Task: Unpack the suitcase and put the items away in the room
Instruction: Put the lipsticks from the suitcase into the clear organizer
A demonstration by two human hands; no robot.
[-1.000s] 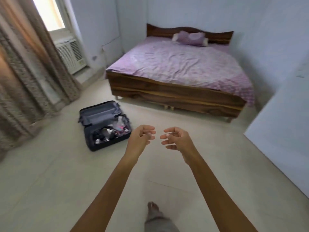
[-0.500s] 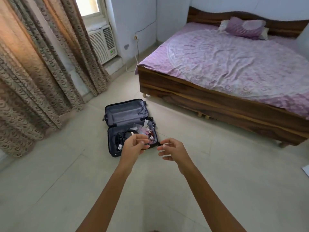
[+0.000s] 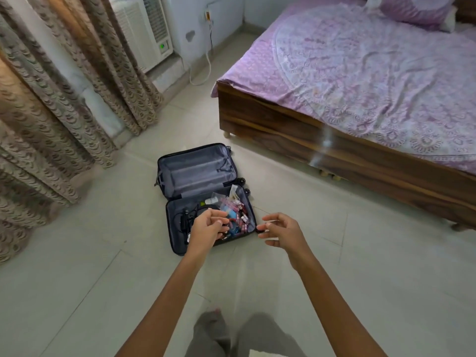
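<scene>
On your left, the patterned beige curtains [image 3: 51, 104] and the white window air conditioner [image 3: 144, 32] stand well clear of the work. The small dark soft-sided suitcase [image 3: 206, 197] lies open flat on the pale tiled floor [image 3: 90, 279], near the foot of the wooden bed with the lilac printed sheet [image 3: 373, 81]. Its far half, the grey-lined lid [image 3: 193, 171], looks empty. The near half holds the load: a tangle of black cables and a charger [image 3: 184, 217] on the left side, and a clear plastic pouch of small pink, red and blue items [image 3: 235, 212] on the right, with what seems a small white bottle [image 3: 210, 201] beside it. Your left hand [image 3: 206, 231] hangs over that near half, fingers loosely curled, holding nothing that can be made out. Your right hand [image 3: 280, 230] hovers off the case's right edge, fingers spread and empty. Expect everything to be light. The cables are limp and will trail and snag, so gather them in a bunch around the charger body. The pouch is probably slick and floppy; pinch it at the top edge or scoop it from beneath, since the small pieces inside may spill or crack.
</scene>
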